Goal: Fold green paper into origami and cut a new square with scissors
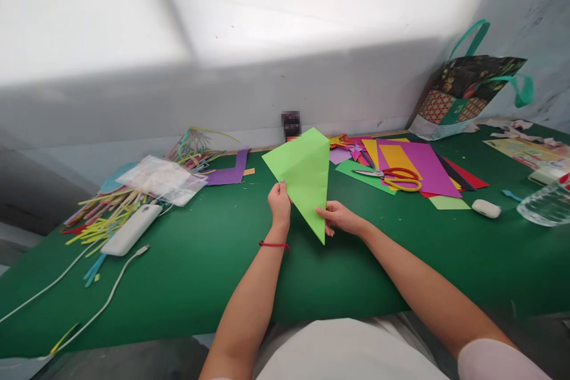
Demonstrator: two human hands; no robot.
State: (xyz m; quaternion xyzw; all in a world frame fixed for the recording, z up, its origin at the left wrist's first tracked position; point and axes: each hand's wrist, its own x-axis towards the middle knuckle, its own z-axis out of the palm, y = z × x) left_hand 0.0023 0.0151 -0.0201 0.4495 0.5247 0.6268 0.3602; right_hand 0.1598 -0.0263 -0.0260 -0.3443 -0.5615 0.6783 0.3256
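At the left, paper strips [89, 225], a clear plastic bag [162, 179] and a white rectangular device [131, 230] crowd the table [214, 285], with a white cable [116, 288] running toward the near edge. Right of these lies a broad bare stretch of green, reaching from the cable past the middle; a purple paper piece [225, 176] lies at its far side, close to the wall [236, 95]. The near edge passes just in front of the person's body. On the right, scissors [403, 180] lie on coloured sheets [439, 169], and the near right is bare up to a white case [486, 208] and a clear bottle [547, 205].

At the centre, over the table, a light green paper [307, 178] is gripped by both hands: the left hand [280, 205] pinches its left edge, the right hand [339, 217] its right edge near the tip. It looks smooth, plain and kite-like, with a slanting fold in its far part. Its long axis runs far to near, the narrow point toward the person and slightly right, the broad end toward the wall.
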